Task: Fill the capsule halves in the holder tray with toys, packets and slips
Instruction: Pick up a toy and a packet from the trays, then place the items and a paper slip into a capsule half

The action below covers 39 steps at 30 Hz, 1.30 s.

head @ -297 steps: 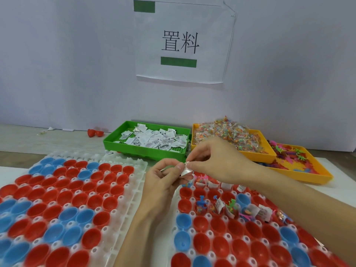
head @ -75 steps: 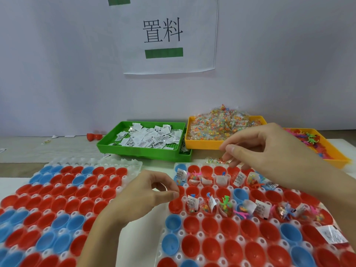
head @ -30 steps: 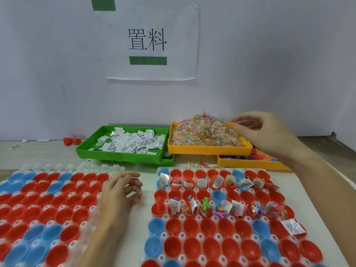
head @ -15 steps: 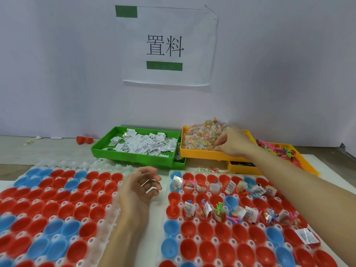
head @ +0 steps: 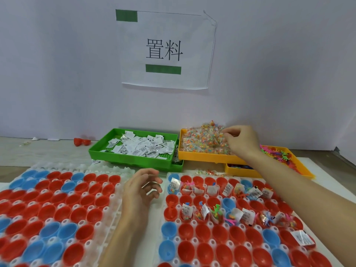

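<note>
While the right hand (head: 241, 142) pinches at the clear packets (head: 204, 139) heaped in the yellow bin and the left hand (head: 141, 186) hovers loosely spread, empty, only the right holder tray's (head: 163, 212) two far rows hold fillings, nearer capsule halves (head: 204, 233) remaining bare.

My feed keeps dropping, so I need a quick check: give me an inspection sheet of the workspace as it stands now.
Surface: white table, mostly covered by trays.
Job's things: right holder tray, two far rows partly filled, near rows empty; left holder tray all empty halves; green tray of slips; yellow tray of packets; second yellow tray of toys.
Clutter: loose packets by the yellow tray; red capsule halves by the wall.
Grips: right hand pinching packets in the yellow tray; left hand open, holding nothing, between the holder trays.
Cables: nothing seen.
Surroundings: white wall with paper sign.
</note>
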Available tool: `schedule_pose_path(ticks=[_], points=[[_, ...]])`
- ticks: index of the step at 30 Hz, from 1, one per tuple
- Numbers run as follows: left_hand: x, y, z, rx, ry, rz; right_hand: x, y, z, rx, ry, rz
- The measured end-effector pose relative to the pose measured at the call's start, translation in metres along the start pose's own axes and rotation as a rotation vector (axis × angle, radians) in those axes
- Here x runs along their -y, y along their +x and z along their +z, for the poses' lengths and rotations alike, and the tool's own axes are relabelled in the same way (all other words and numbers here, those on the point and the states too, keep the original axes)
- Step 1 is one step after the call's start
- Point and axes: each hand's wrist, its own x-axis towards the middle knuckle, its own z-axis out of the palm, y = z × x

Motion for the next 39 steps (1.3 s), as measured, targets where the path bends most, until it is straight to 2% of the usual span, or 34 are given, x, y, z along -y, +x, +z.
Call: schedule_pose_path(ticks=[3,5,9,11,15,19,23,29,39], points=[[0.001,0.001,0.001,0.033,0.012,0.03,0.012,-0.014,0.0,0.081,0.162,0.006],[0.001,0.001,0.003,0.062,0.007,0.046,0.025,-0.03,0.003,0.19,0.261,-0.024],[-0.002,0.0,0.005,0.073,-0.011,0.068,0.053,-0.074,0.02,0.446,0.274,-0.178],[-0.004,0.0,0.005,0.076,0.002,0.073,0.062,-0.094,0.031,0.499,0.293,-0.235],[-0.006,0.001,0.004,0.108,0.068,0.112,0.069,-0.107,0.045,0.46,0.244,-0.329],[-0.007,0.001,0.004,0.167,-0.006,0.082,0.068,-0.11,0.045,0.442,0.241,-0.322],[-0.007,0.0,0.004,0.229,0.076,0.075,0.069,-0.114,0.043,0.477,0.284,-0.288],[-0.007,0.0,0.004,0.211,0.065,0.06,0.075,-0.115,0.037,0.548,0.346,-0.259],[-0.005,0.0,0.003,0.251,0.113,0.06,0.071,-0.111,0.03,0.491,0.139,-0.209]])
